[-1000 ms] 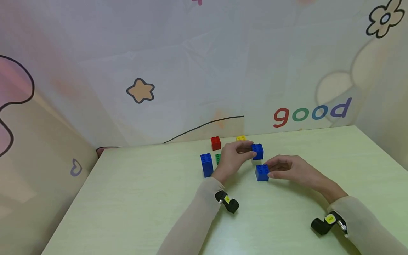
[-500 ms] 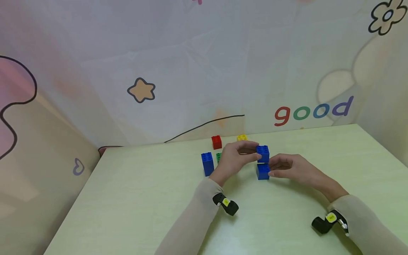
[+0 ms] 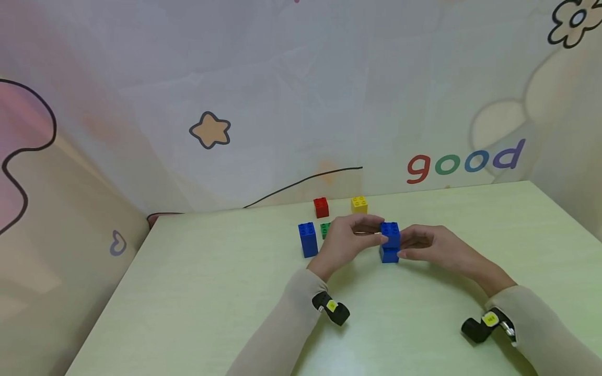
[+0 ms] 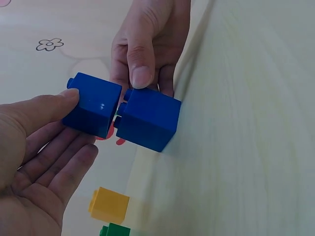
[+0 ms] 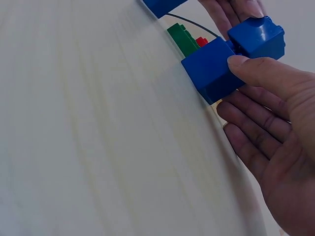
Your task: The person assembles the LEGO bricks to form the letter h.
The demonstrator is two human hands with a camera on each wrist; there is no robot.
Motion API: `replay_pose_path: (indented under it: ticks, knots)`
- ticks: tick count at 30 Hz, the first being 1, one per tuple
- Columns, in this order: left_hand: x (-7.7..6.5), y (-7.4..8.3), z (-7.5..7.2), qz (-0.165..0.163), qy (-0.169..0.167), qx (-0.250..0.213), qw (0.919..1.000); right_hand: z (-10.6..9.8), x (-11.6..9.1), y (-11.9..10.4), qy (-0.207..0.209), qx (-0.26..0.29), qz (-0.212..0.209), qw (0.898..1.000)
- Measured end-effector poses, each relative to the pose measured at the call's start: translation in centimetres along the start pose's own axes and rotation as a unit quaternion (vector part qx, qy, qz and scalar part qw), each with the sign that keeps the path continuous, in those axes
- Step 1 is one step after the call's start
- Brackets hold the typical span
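In the head view, my left hand [image 3: 345,241] pinches a blue toy building block [image 3: 390,234] between thumb and fingers. Directly beneath it stands a second blue building block [image 3: 389,256] on the table, gripped from the right by my right hand [image 3: 439,247]. Studs on the lower block [image 4: 150,118] face the underside of the upper block [image 4: 92,104] in the left wrist view. A narrow gap shows between the two there, with the upper one slightly tilted. Seen from the right wrist, my right thumb [image 5: 266,71] presses the side of the lower block.
Left of my left hand a taller blue block [image 3: 308,240] stands on the table [image 3: 211,292]. A green block [image 3: 325,230] is partly hidden behind that hand. Farther back are a red block [image 3: 321,208] and a yellow block [image 3: 359,204], near the printed backdrop [image 3: 282,104].
My left hand has brought its blue block right and then down onto the lower one. The right hand still holds the lower block in nearly the same place.
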State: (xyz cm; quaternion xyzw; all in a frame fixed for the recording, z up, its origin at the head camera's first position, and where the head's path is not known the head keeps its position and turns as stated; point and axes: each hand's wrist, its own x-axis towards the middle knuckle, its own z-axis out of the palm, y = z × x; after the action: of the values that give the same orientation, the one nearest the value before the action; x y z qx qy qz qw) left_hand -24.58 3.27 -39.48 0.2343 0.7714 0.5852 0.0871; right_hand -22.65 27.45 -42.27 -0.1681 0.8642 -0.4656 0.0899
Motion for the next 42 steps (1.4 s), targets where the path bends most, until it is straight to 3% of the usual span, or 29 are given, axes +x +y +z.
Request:
replay_pose_path:
  ticks: [13,42]
  knots:
    - [-0.11,-0.18,0.26,0.010,-0.003,-0.003,0.9999,-0.10,-0.02,0.06,-0.001,0.005,-0.001,1.000]
    - [-0.25,-0.01,0.43,-0.001,-0.005,0.011,0.9999,-0.09,-0.08,-0.02,0.002,0.002,0.004,1.000]
